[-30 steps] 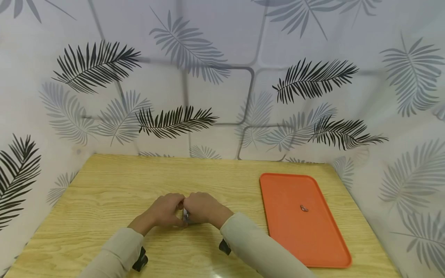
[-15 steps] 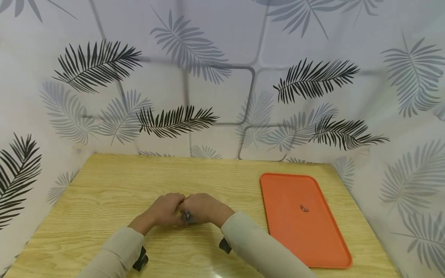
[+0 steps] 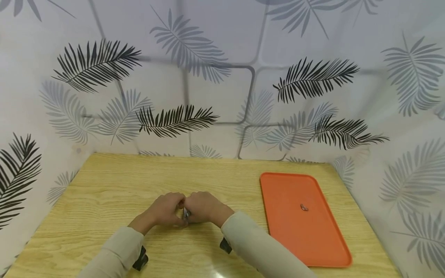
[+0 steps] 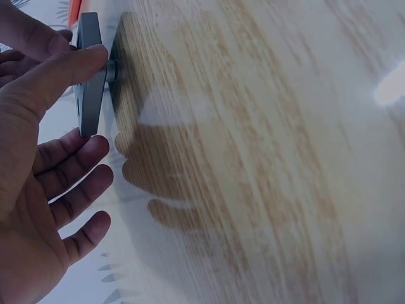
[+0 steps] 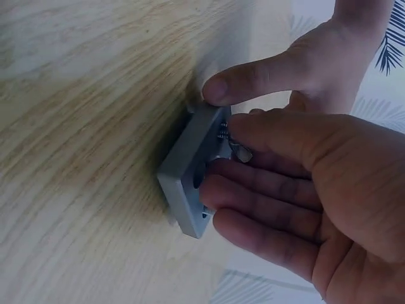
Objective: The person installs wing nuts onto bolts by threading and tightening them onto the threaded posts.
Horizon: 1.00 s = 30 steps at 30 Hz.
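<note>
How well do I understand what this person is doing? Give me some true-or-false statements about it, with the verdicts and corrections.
1. An orange tray lies on the table. True.
2. The tray is on the person's left. False: it is on the person's right.
3. A small metal part shows at the fingertips of the right hand. True.
4. The left hand lies flat, away from everything. False: the left hand has its thumb on the gray block.
5. Both sleeves are black. False: the sleeves are pale.
</note>
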Motion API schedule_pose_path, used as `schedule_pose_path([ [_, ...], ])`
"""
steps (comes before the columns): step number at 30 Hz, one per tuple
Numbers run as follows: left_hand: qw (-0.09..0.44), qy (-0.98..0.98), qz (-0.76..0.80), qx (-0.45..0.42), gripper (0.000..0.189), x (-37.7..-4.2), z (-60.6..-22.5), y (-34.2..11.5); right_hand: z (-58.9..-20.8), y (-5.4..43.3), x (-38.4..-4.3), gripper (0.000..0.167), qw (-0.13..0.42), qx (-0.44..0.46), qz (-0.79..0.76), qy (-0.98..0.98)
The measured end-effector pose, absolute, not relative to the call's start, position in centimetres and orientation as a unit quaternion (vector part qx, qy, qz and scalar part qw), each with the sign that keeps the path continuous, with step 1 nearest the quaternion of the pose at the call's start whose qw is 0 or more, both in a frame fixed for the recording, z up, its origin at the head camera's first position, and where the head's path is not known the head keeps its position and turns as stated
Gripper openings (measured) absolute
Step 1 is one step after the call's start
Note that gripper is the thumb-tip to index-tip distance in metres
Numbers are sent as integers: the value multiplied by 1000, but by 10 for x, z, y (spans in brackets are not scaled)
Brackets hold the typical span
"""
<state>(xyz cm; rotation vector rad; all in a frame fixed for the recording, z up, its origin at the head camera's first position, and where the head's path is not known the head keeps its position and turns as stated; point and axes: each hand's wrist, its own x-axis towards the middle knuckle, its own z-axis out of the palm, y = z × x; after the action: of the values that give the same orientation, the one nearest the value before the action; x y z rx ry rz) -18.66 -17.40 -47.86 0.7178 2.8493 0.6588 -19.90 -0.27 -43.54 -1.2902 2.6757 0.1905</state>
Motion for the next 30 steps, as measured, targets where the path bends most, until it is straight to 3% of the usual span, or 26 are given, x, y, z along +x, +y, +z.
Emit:
schedule_pose_path([
  [6,69,946,215,233,43,-187,-478,-174,-429,-1,-198,20,74,-434,70,895],
  [11,69,943,222,239,46,-188,-478,-175,-426,-3,-197,28,98,-454,44,885],
  [21,66,945,217,237,43,-187,-477,-174,-431,-4,-198,9,109,-459,40,881],
  [30,68,946,217,233,40,-187,-477,-174,-430,-5,-198,25,107,-440,50,890],
])
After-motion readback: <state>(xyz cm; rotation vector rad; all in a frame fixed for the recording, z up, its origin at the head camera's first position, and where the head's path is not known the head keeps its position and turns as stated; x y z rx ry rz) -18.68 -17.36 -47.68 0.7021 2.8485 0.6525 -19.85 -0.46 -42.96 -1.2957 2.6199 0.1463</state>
